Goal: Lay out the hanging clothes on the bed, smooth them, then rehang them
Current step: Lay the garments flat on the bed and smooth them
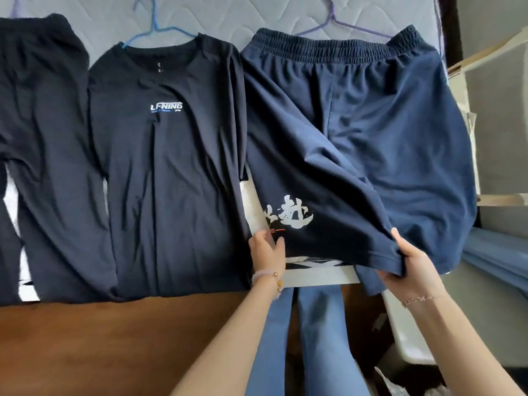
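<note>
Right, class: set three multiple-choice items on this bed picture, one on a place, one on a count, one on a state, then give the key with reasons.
1. Where do the navy shorts lie relative to the dark T-shirt?
A. to its right
B. to its left
C. beneath it

2. How many hanger hooks show above the clothes?
A. one
B. three
C. five

3. What is the right hand doing?
A. resting open on the bed
B. gripping the shorts' hem
C. holding a hanger

Key: A, the shorts fill the right side; B, a blue hanger, a purple hanger and a hook at far left; B, fingers close around the lifted hem.
</note>
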A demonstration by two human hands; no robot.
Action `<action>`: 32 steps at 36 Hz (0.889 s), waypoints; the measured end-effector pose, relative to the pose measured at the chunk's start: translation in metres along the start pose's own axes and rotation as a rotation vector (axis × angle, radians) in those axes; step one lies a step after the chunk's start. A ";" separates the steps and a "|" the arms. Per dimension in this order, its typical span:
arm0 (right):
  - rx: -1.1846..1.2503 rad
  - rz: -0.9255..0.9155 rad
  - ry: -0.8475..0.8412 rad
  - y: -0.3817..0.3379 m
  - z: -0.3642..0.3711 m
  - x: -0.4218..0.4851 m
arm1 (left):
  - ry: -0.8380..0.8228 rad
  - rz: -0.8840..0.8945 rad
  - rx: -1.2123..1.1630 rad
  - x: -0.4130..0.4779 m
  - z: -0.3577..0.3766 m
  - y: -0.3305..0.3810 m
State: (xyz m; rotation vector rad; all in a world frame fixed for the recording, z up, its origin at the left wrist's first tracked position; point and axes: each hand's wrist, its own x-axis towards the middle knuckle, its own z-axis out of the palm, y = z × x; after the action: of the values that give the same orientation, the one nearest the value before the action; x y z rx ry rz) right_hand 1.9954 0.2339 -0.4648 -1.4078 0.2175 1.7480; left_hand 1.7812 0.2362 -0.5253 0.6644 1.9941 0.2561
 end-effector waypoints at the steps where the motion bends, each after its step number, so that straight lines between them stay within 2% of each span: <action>1: -0.002 -0.008 -0.007 -0.003 -0.001 0.002 | 0.029 -0.049 -0.057 0.004 0.002 0.005; 4: -0.017 0.003 -0.005 -0.011 -0.003 0.006 | -0.019 -0.122 -0.241 0.014 0.004 0.018; 7: -0.015 0.013 -0.024 -0.010 -0.005 0.009 | -0.247 -0.251 -0.472 0.019 0.001 0.020; 9: -0.025 0.022 -0.030 -0.007 -0.011 0.012 | -0.351 -0.235 -0.477 0.021 -0.004 0.019; 12: -0.110 -0.003 -0.012 -0.002 -0.019 0.015 | -0.406 -0.192 -0.508 0.023 -0.011 0.017; 18: -0.425 -0.042 0.151 0.020 -0.035 0.028 | -0.466 -0.342 -0.642 0.021 -0.029 0.017; 21: -0.557 -0.001 0.200 0.037 -0.039 0.035 | -0.474 -0.328 -0.741 0.015 -0.046 0.020; 24: -0.615 0.072 0.205 0.058 -0.045 0.041 | -0.414 -0.244 -0.832 0.011 -0.071 0.016; 26: -0.654 0.096 0.199 0.073 -0.045 0.042 | -0.283 -0.183 -0.797 0.011 -0.092 0.002; 29: -0.753 0.093 0.230 0.092 -0.045 0.044 | -0.067 -0.166 -0.478 0.014 -0.114 -0.030; 32: -0.921 0.114 0.267 0.109 -0.052 0.051 | 0.021 -0.234 -0.241 0.022 -0.118 -0.060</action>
State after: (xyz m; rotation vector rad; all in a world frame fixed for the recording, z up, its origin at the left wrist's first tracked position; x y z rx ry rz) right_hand 1.9569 0.1612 -0.5664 -2.3161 -0.4392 1.8238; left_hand 1.6506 0.2105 -0.5097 0.2743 1.9991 0.3554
